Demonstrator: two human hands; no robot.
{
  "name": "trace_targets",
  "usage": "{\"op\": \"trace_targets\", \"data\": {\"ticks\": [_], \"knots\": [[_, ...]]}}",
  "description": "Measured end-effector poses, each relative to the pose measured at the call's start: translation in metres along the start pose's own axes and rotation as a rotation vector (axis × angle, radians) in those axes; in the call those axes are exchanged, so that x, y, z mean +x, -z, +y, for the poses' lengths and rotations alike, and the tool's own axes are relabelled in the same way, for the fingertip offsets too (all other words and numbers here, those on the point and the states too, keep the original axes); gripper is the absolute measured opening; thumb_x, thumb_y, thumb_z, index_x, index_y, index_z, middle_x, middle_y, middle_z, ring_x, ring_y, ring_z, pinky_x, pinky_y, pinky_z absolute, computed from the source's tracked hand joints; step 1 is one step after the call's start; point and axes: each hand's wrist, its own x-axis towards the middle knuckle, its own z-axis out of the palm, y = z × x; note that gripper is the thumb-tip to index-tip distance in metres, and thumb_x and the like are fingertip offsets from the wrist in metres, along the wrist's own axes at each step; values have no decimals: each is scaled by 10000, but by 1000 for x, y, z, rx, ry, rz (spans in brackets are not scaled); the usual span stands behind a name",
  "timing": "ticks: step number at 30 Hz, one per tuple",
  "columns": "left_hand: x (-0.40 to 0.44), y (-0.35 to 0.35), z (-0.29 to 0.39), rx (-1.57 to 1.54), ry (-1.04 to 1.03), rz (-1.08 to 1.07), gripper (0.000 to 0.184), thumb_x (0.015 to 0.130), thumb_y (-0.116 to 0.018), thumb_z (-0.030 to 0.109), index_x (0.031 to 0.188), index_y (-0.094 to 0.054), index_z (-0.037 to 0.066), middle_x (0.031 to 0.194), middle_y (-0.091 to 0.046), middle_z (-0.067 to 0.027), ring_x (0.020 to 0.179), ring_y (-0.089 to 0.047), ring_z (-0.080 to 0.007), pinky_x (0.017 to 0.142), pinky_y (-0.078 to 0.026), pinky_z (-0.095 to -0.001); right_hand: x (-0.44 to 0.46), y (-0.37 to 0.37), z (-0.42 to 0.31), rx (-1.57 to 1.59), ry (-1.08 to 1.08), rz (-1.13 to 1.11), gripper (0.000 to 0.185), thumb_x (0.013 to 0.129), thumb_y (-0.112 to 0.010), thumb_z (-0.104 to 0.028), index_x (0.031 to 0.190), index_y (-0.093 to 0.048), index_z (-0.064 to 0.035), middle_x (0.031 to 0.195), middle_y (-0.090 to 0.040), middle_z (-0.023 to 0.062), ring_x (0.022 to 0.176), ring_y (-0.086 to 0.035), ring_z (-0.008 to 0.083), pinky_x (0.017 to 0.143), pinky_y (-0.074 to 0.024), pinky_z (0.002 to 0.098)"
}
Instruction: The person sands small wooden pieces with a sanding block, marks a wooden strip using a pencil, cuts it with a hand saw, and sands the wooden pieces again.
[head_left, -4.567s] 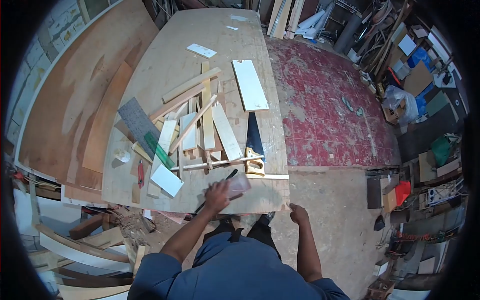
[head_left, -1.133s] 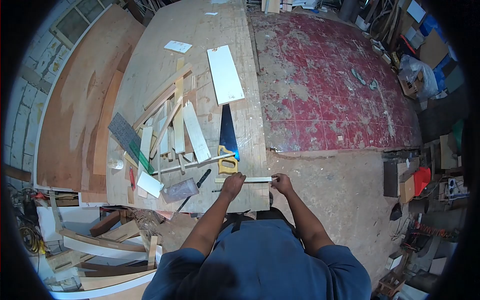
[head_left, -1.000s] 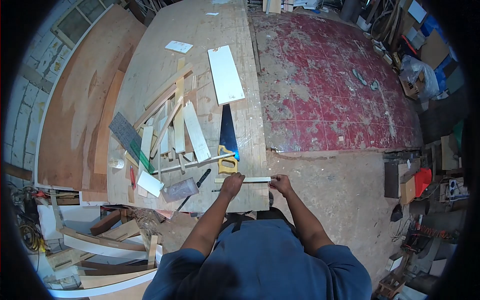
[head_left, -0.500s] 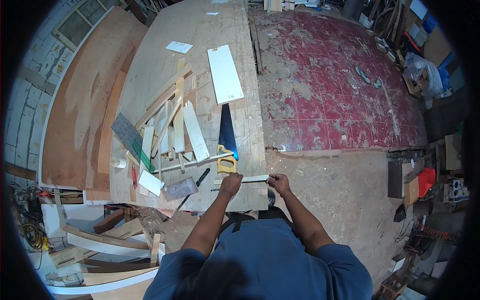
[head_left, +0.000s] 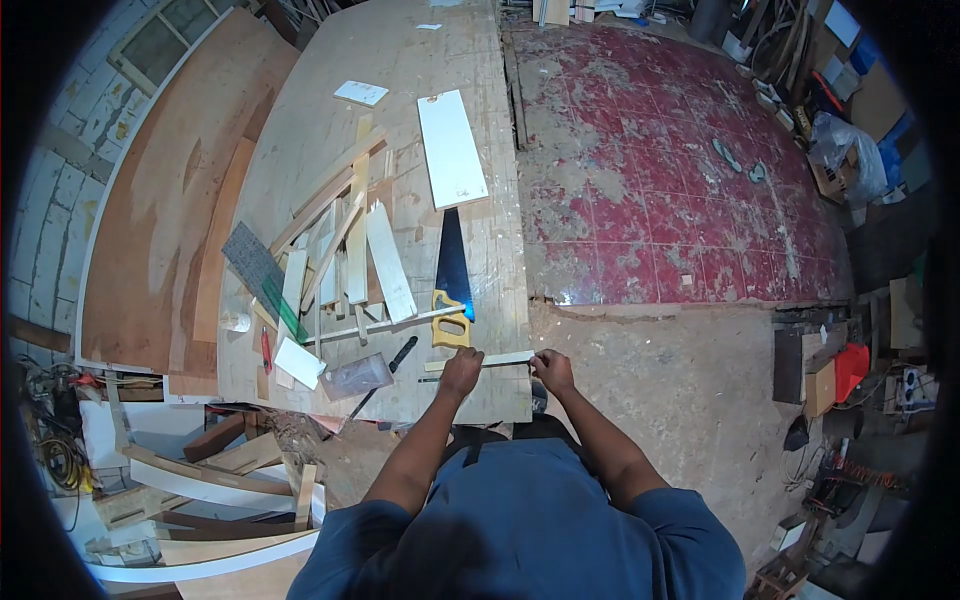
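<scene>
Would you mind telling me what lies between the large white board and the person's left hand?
In the head view, the saw lies between the large white board and the left hand, with a thin stick's end overlapping it.

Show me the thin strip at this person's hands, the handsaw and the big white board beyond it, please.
Thin strip [head_left: 507,357]: head view, on its pale upper surface.
Handsaw [head_left: 453,268]: head view, on its dark blade.
White board [head_left: 453,150]: head view, middle of its face.
</scene>
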Motion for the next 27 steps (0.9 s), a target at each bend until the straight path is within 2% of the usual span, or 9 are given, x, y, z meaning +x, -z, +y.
{"op": "trace_targets", "data": {"ticks": [13, 15, 16, 18, 21, 22, 24, 25, 27], "knots": [[-6, -9, -4, -122, 10, 85, 195, 744, -643, 91, 931, -605, 48, 879, -597, -130, 904, -572, -328, 757, -497, -424, -1, 0, -1, -207, 65, 42, 225, 833, -635, -274, 925, -710, -83, 801, -683, 139, 745, -665, 291, 685, -508, 380], [-6, -10, -4, -115, 6, 113, 185, 747, -643, 99, 924, -609, 54, 874, -597, -130, 903, -573, -327, 755, -498, -425, -2, 1, -4, -310, 120, 84, 224, 851, -629, -265, 923, -716, -72, 732, -692, 103, 614, -671, 182, 624, -521, 331], [-6, -10, -5, -115, 6, 114, 185, 747, -643, 99, 924, -609, 54, 874, -597, -130, 903, -573, -327, 755, -498, -425, -3, 2, -6, -311, 121, 83, 224, 851, -629, -265, 923, -716, -72, 732, -692, 103, 614, -671, 182, 624, -521, 331], [-6, -10, -5, -126, 17, 109, 173, 746, -646, 103, 908, -610, 55, 867, -594, -131, 904, -574, -328, 750, -499, -427, -4, 3, -10, -283, 32, 41, 240, 835, -630, -273, 959, -705, -81, 855, -683, 153, 798, -664, 303, 724, -511, 397], [-6, -8, -4, -117, 34, 90, 177, 748, -645, 102, 915, -614, 52, 867, -594, -138, 907, -574, -328, 753, -497, -429, -1, 0, -6, -283, 44, 53, 245, 833, -630, -273, 958, -704, -75, 868, -682, 159, 808, -663, 314, 737, -513, 403], [-6, -7, -3, -118, 34, 91, 177, 748, -645, 102, 915, -614, 52, 867, -594, -138, 907, -574, -328, 753, -497, -429, -1, -1, -3, -284, 44, 53, 245, 833, -630, -273, 958, -704, -75, 868, -682, 159, 808, -663, 314, 737, -513, 403], [-6, -10, -4, -98, 46, 71, 196, 747, -647, 102, 935, -620, 51, 873, -597, -148, 905, -574, -331, 755, -495, -433, -1, -3, -1, -344, 168, 125, 233, 855, -624, -266, 958, -709, -75, 736, -691, 103, 621, -671, 197, 628, -518, 340], [-6, -11, -5, -99, 46, 72, 196, 747, -647, 102, 935, -620, 51, 873, -597, -148, 905, -574, -331, 755, -495, -433, -1, -3, 0, -345, 168, 125, 233, 855, -624, -266, 958, -709, -75, 736, -691, 103, 621, -671, 197, 628, -518, 340], [-7, -14, -7, -122, 10, 128, 210, 748, -640, 88, 954, -622, 51, 880, -601, -156, 905, -575, -335, 749, -495, -436, -3, -2, -4, -264, 47, 67, 247, 832, -628, -268, 955, -703, -68, 879, -681, 174, 812, -662, 329, 748, -516, 409]]}}
